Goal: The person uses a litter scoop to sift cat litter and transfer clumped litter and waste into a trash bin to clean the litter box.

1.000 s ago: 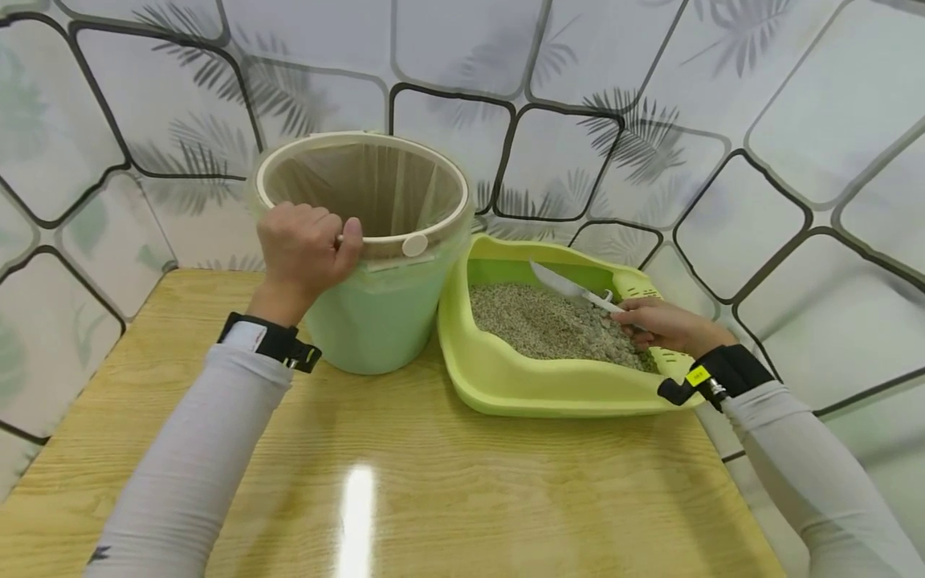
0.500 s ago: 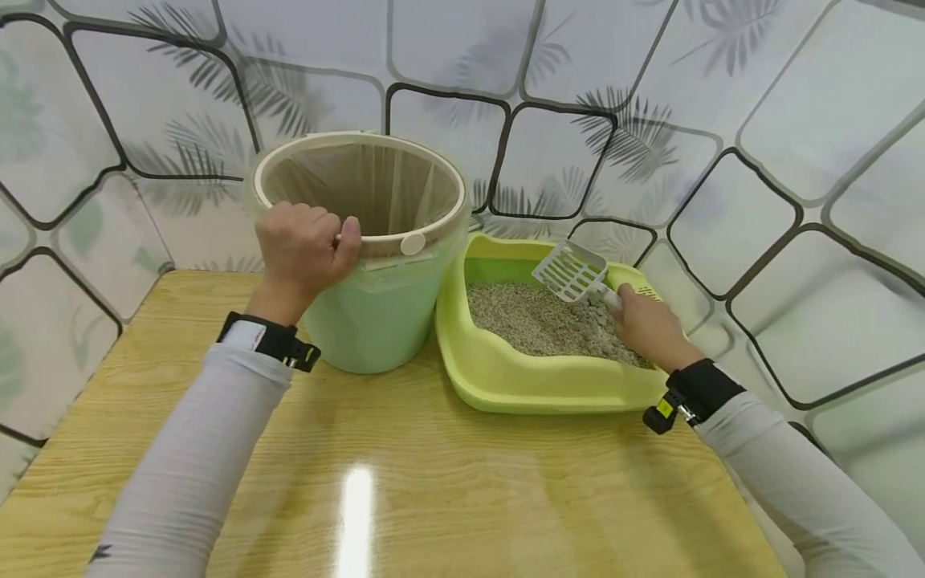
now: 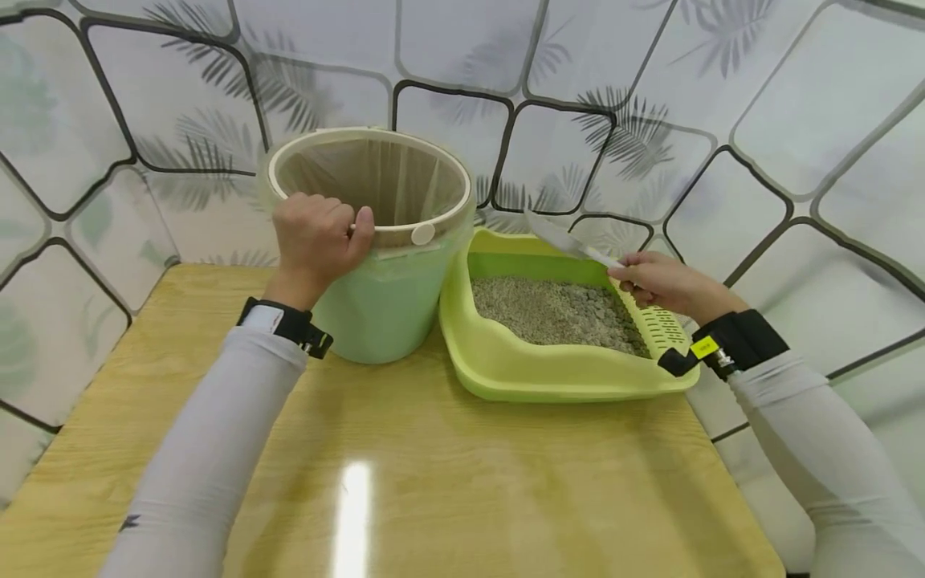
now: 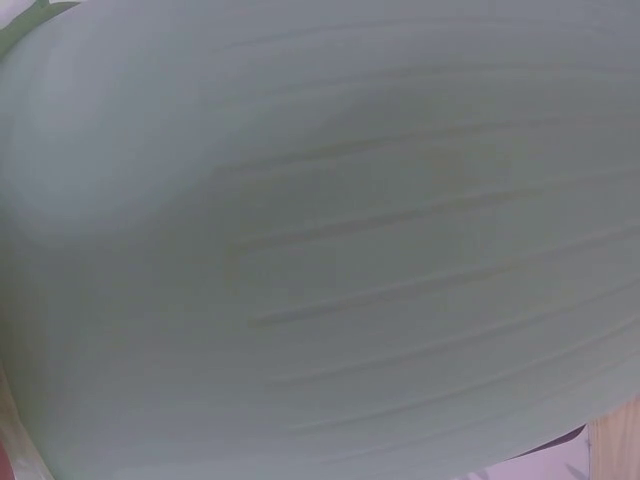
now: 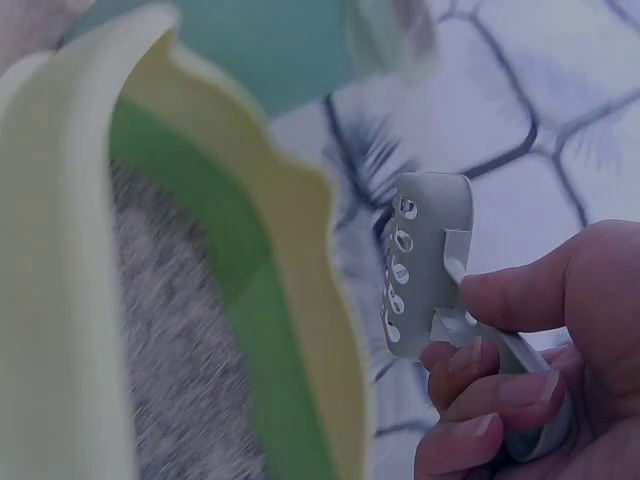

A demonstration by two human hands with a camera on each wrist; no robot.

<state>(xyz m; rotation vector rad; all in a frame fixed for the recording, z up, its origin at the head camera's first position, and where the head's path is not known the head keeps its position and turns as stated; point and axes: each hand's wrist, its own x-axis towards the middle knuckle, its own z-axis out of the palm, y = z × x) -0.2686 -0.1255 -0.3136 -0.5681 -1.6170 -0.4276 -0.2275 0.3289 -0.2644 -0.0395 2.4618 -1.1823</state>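
Observation:
My left hand [image 3: 323,238] grips the near left rim of a pale green trash bin [image 3: 383,313], its fingers curled over the edge. A thin clear bag lines the bin. In the left wrist view the ribbed bin wall [image 4: 400,260] fills nearly everything. My right hand [image 3: 668,281] holds a white slotted litter scoop [image 3: 560,235] by its handle. The scoop is tilted edge-on above the back of a yellow-green litter box [image 3: 564,373]. Grey-brown cat litter [image 3: 552,313] covers the box floor. In the right wrist view, thumb and fingers wrap the scoop [image 5: 432,265].
Bin and box stand side by side on a wooden table [image 3: 462,482]. Behind them rises a wall [image 3: 448,48] with leaf and line patterns. The box's right end has a perforated ledge [image 3: 665,329].
The scoop turns from edge-on to showing its slotted face, then back to edge-on, and now sits higher over the box. My left hand keeps its grip on the bin rim.

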